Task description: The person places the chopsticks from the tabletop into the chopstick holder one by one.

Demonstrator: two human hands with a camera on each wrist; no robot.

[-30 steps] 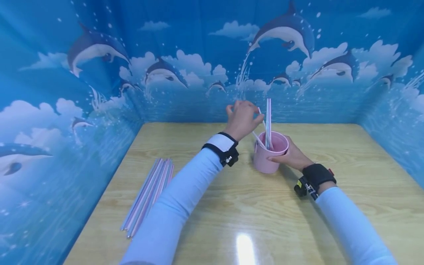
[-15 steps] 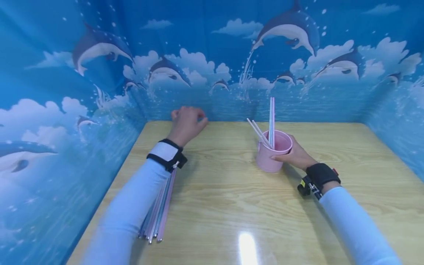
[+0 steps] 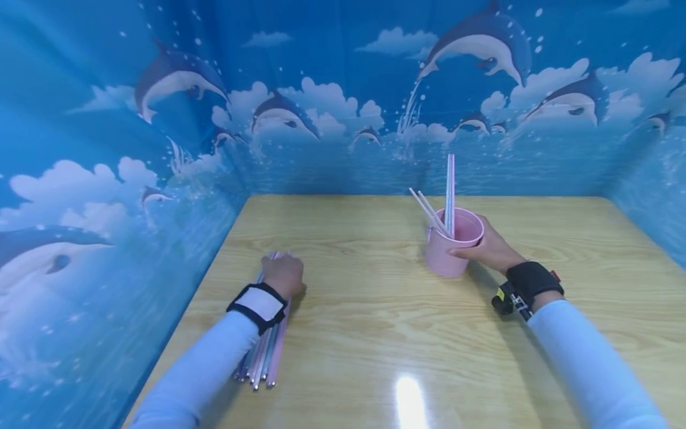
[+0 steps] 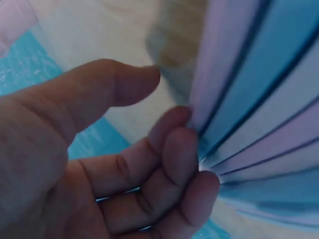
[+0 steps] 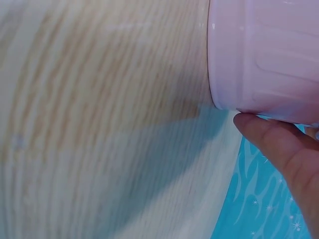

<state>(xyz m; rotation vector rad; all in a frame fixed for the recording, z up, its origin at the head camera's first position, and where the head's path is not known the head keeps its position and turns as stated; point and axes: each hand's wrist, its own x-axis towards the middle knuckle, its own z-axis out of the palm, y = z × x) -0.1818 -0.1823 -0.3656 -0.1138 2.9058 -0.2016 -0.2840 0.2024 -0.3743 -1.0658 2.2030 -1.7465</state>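
Over the upper part of a bundle of shiny pink, blue and pale sticks (image 3: 276, 351) is the left hand (image 3: 284, 275). In the left wrist view, the bent fingertips of this hand (image 4: 119, 159) touch the sticks (image 4: 284, 94), while the thumb stands apart from them. The right hand (image 3: 492, 247) grips the right side of an upright pink cup (image 3: 446, 257). Upright sticks (image 3: 449, 187) and two leaning left (image 3: 427, 207) stand in the cup. The right wrist view shows a finger of the right hand (image 5: 284, 149) against the cup (image 5: 279, 55).
The cup and bundle are on a light wood-grain table (image 3: 354, 322), the bundle near its left edge. A blue dolphin-print curtain (image 3: 332, 161) borders the back and sides. A bright reflection lies on the tabletop near the front.
The left hand has let go of a stick at the cup and moved left, then down to the bundle. The right hand stays on the cup; the head view has shifted slightly.
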